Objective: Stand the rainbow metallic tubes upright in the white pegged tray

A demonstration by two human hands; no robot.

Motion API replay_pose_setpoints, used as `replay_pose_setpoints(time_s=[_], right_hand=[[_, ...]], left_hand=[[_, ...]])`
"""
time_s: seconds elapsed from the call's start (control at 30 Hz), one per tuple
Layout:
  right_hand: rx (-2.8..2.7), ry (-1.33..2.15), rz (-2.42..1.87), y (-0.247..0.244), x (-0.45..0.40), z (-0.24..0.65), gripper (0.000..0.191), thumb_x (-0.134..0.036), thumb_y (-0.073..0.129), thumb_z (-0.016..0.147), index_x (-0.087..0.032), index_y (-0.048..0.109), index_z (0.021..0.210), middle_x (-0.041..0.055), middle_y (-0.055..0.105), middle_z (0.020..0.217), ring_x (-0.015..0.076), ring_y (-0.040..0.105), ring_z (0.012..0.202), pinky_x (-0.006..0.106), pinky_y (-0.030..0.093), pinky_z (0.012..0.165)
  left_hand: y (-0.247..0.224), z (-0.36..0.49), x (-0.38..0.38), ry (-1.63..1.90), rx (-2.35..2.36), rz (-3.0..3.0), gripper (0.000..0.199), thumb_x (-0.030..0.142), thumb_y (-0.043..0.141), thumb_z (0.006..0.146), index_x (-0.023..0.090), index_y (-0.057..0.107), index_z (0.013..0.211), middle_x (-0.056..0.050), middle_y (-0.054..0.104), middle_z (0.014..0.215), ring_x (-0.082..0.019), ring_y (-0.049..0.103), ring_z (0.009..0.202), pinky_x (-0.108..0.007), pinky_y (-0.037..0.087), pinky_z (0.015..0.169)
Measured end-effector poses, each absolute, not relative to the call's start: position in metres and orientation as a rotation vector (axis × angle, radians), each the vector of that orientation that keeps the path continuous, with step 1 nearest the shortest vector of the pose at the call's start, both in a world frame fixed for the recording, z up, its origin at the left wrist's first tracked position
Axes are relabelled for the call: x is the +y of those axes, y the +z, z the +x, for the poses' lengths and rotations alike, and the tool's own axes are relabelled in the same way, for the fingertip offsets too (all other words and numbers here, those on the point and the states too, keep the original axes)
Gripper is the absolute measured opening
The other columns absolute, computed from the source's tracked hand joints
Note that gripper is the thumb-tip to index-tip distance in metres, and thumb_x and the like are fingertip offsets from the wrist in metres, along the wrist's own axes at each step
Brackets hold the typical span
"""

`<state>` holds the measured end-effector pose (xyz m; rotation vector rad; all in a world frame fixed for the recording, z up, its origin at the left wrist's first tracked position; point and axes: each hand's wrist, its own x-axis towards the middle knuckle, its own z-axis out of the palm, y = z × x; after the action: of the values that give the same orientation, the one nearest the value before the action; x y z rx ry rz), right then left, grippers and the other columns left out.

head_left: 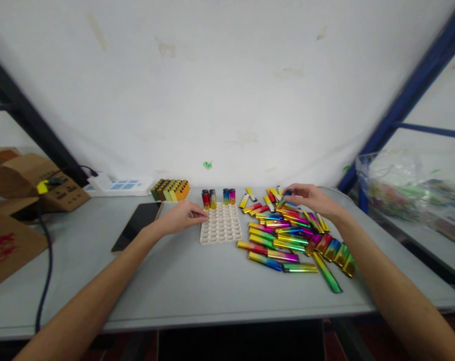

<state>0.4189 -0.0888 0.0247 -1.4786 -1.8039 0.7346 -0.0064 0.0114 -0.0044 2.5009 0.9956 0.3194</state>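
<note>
A white tray point(221, 241) with rows of slots lies mid-table, several shiny two-coloured lighters point(228, 196) upright along its back row. My left hand point(182, 217) rests at the tray's left edge, its fingers curled and closed against the rim. Over the far part of a loose pile of metallic lighters point(267, 254), to the right of the tray, is my right hand point(310, 198). Its thumb and fingers pinch a lighter point(287, 192) with a bluish end. Part of that lighter is hidden by the fingers.
A block of gold and green lighters point(170, 190) stands behind a dark phone point(137, 226). Further left are a white power strip point(129, 187), cardboard boxes point(42, 175) and a black cable point(46, 271). A clear plastic bag point(396, 185) sits right, beyond the blue frame post point(400, 95).
</note>
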Motion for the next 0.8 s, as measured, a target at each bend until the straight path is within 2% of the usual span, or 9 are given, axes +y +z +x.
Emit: replay_pose_setpoints(time_s=[0.1, 0.2, 0.27, 0.33, 0.47, 0.6, 0.8], right_hand=[[-1.617, 0.948, -1.332, 0.019, -0.092, 0.392, 0.043, -0.061, 0.070, 0.080, -0.022, 0.068, 0.100, 0.0069, 0.072, 0.104, 0.0248, 0.066, 0.097, 0.036, 0.052, 0.082], [-1.528, 1.193, -1.138, 0.012, -0.096, 0.365, 0.041, -0.056, 0.069, 0.085, -0.021, 0.065, 0.106, 0.0074, 0.071, 0.108, 0.0231, 0.068, 0.098, 0.037, 0.054, 0.084], [-1.503, 1.300, -1.076, 0.009, -0.100, 0.349, 0.037, -0.053, 0.067, 0.088, -0.023, 0.061, 0.110, 0.0054, 0.071, 0.102, 0.0204, 0.069, 0.092, 0.036, 0.055, 0.080], [-1.530, 1.338, -1.037, 0.009, -0.105, 0.335, 0.032, -0.052, 0.063, 0.091, -0.024, 0.058, 0.107, 0.0017, 0.069, 0.087, 0.0178, 0.067, 0.081, 0.032, 0.054, 0.073], [-1.675, 1.220, -0.960, 0.011, -0.113, 0.316, 0.029, -0.052, 0.053, 0.098, -0.024, 0.054, 0.090, -0.0022, 0.057, 0.075, 0.0132, 0.057, 0.066, 0.028, 0.047, 0.064], [-1.696, 1.115, -1.055, 0.012, -0.116, 0.307, 0.034, -0.056, 0.049, 0.098, -0.024, 0.049, 0.087, -0.0050, 0.044, 0.069, 0.0105, 0.037, 0.053, 0.025, 0.033, 0.048], [-1.759, 0.575, -1.332, 0.008, -0.114, 0.303, 0.044, -0.057, 0.047, 0.097, -0.021, 0.051, 0.073, -0.0033, 0.039, 0.064, 0.0129, 0.037, 0.058, 0.027, 0.027, 0.053]], left_hand=[[-0.004, -0.006, 0.011, 0.314, 0.994, 2.497, 0.039, 0.053, 0.061, 0.087, 0.022, 0.080, 0.103, -0.005, 0.078, 0.102, -0.019, 0.069, 0.087, -0.026, 0.051, 0.081], [-0.005, -0.007, 0.011, 0.324, 0.997, 2.499, 0.039, 0.054, 0.061, 0.087, 0.023, 0.080, 0.102, -0.005, 0.078, 0.102, -0.019, 0.069, 0.087, -0.026, 0.051, 0.081], [-0.005, -0.007, 0.011, 0.324, 0.988, 2.498, 0.040, 0.054, 0.061, 0.087, 0.023, 0.080, 0.102, -0.005, 0.078, 0.102, -0.019, 0.069, 0.087, -0.026, 0.051, 0.080], [-0.004, -0.006, 0.011, 0.321, 0.984, 2.492, 0.040, 0.054, 0.061, 0.087, 0.022, 0.080, 0.102, -0.006, 0.078, 0.102, -0.019, 0.068, 0.087, -0.026, 0.051, 0.080], [-0.002, -0.005, 0.009, 0.319, 0.993, 2.474, 0.039, 0.053, 0.063, 0.086, 0.021, 0.080, 0.102, -0.006, 0.078, 0.101, -0.019, 0.068, 0.086, -0.025, 0.050, 0.079], [-0.001, -0.004, 0.008, 0.326, 0.980, 2.475, 0.038, 0.050, 0.062, 0.086, 0.021, 0.080, 0.102, -0.006, 0.078, 0.099, -0.018, 0.068, 0.083, -0.025, 0.050, 0.077], [-0.001, -0.003, 0.008, 0.333, 1.001, 2.458, 0.036, 0.051, 0.065, 0.084, 0.023, 0.080, 0.099, -0.004, 0.079, 0.096, -0.018, 0.068, 0.081, -0.025, 0.050, 0.075]])
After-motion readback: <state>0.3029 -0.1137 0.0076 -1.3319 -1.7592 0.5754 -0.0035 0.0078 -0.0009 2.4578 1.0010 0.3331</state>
